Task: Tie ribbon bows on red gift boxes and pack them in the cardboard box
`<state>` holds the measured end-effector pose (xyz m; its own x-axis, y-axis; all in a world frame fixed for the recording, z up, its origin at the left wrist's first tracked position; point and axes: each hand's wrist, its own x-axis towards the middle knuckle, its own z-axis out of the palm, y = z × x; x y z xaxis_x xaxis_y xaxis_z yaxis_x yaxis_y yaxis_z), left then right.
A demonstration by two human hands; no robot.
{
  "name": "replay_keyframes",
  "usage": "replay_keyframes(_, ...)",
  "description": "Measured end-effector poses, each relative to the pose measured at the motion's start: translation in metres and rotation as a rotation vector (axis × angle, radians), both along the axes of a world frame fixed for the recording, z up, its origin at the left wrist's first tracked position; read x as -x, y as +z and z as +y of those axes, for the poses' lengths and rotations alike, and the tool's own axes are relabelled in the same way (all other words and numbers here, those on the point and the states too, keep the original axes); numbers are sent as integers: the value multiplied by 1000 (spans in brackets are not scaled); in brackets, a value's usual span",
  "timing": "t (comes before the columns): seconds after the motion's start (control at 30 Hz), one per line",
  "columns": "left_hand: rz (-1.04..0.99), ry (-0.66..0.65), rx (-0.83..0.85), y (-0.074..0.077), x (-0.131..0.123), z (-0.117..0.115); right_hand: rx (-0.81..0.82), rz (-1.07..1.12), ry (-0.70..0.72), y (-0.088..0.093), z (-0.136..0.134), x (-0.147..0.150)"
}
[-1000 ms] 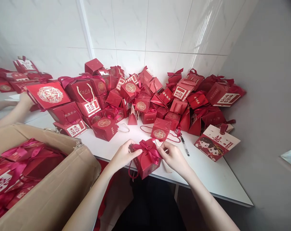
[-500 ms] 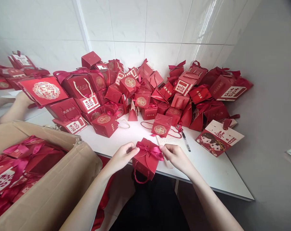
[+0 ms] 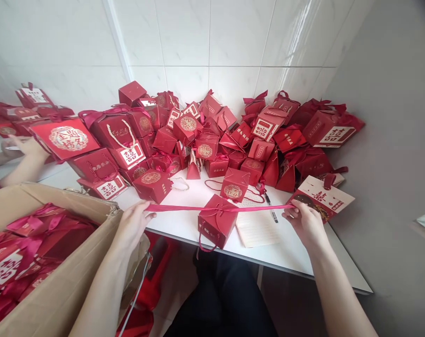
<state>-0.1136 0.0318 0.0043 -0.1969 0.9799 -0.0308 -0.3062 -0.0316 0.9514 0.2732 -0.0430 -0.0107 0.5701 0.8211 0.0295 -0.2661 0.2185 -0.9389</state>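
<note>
A dark pink ribbon [image 3: 184,208] stretches taut across the top of a small red gift box [image 3: 217,222] at the table's front edge. My left hand [image 3: 137,220] pinches the ribbon's left end, close to the cardboard carton. Its right end is gripped by my right hand [image 3: 305,217], in front of a white-and-red box with cartoon figures [image 3: 319,199]. The gift box has a red cord handle hanging at its front. Behind it stands another red box [image 3: 234,185] with a gold round emblem.
Many red gift boxes [image 3: 205,145] are piled along the tiled wall. An open carton [image 3: 93,248] full of similar boxes stands at the left. A lined notepad [image 3: 258,229] and a pen [image 3: 271,208] lie on the white table [image 3: 342,262]. Another person's hand [image 3: 32,150] shows at far left.
My hands have moved wide apart, left and right. The ribbon's bow is gone, and it is now pulled into a straight line over the box. More of the notepad shows.
</note>
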Motion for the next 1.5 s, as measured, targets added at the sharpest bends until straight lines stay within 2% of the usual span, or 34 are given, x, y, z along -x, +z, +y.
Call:
replay_keyframes(0.1, -109, -103, -99, 30, -10, 2, -103, 35, 87, 26, 6, 12)
replay_keyframes(0.2, -183, -359, -169, 63, -36, 5, -206, 45, 269, 62, 20, 41)
replay_keyframes(0.3, -214, -582, -244, 94, -68, 9, -293, 36, 328, 98, 35, 73)
replay_keyframes(0.4, -184, -658, -296, 116, -95, 13, -389, -41, 434, 124, 46, 101)
replay_keyframes(0.53, -137, -698, -370, 132, -112, 18, -465, -201, 565, 143, 49, 119)
replay_keyframes(0.67, -132, -695, -413, 136, -110, 20, -485, -276, 564, 147, 52, 120)
replay_keyframes(0.83, -127, -707, -384, 135, -105, 20, -444, -267, 568, 144, 58, 119)
replay_keyframes(1.03, -155, -693, -361, 132, -102, 22, -469, -227, 593, 143, 57, 121)
replay_keyframes(1.2, -170, -623, -357, 131, -103, 23, -459, -147, 609, 142, 59, 121)
replay_keyframes(1.33, -193, -556, -390, 126, -91, 29, -423, -75, 630, 135, 50, 99)
replay_keyframes(1.4, -54, -471, -391, 117, -78, 36, -360, -75, 770, 130, 42, 81)
replay_keyframes(1.5, 394, -117, -433, 99, -62, 46, -189, -99, 1015, 120, 32, 61)
